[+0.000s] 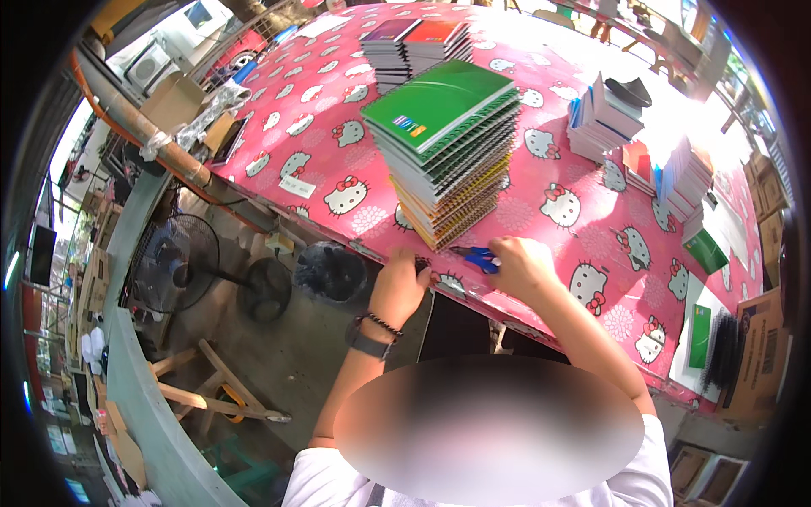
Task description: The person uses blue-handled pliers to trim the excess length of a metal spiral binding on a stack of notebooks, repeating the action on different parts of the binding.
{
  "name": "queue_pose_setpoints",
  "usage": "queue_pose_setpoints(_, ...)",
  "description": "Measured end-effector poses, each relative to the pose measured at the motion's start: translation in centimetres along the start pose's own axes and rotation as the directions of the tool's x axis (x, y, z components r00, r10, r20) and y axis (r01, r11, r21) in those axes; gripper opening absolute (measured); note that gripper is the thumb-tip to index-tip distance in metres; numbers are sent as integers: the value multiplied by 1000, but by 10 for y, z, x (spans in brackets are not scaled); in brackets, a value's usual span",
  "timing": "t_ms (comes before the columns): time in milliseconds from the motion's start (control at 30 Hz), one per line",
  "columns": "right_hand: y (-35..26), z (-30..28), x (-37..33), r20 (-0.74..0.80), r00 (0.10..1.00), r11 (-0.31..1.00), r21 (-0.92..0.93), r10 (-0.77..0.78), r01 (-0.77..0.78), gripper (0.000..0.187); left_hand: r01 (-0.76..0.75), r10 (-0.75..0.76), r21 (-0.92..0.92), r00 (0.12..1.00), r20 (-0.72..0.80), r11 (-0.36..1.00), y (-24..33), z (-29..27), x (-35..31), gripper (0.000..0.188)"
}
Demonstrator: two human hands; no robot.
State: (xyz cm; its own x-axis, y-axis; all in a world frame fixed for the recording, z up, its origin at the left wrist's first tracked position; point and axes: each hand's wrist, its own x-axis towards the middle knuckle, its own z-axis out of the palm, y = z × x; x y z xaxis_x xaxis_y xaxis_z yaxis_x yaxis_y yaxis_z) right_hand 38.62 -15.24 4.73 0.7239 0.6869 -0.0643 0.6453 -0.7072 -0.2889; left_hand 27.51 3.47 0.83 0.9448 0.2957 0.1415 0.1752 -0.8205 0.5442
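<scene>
Hands at the table (524, 211) edge: right hand (524, 266) grips blue-handled pliers (480, 260), lying crosswise, tips leftward toward my left hand (400, 283), whose fingers curl; its contents I can't make out. Tall notebook stack (452, 169) stands just ahead, between both; shorter notebook stacks (389, 59) lie beyond it.

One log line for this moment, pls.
left hand: at near edge of pink table, grip unclear | right hand: holding blue-handled tool | ahead: tall notebook stack, green on top
</scene>
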Motion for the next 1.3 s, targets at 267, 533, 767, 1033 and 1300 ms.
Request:
queue_pose_setpoints(267, 70, 35, -40, -544, 838, 981, 180, 43, 66, 49, 185, -206, -95, 787, -581, 978, -153, -59, 12, 28)
queue_pose_setpoints(533, 72, 29, -33, -500, 861, 955, 288, 90, 67, 51, 657, -611, -69, 652, -449, 751, -282, -11, -37, 68)
queue_pose_setpoints(767, 94, 47, 9, -345, 937, 637, 732, 43, 240, 50, 532, -580, -313, 810, -82, 787, -173, 129, -192, 51)
queue_pose_setpoints(1033, 90, 10, 3, -266, 909, -12, 958, 320, 285, 18, 652, -665, -144, 743, -79, 745, -21, 98, -195, 107)
queue_pose_setpoints(1300, 131, 40, 16, -354, 921, 244, 919, 165, 310, 27, 708, -701, -83, 664, -259, 701, -6, 108, -246, 98)
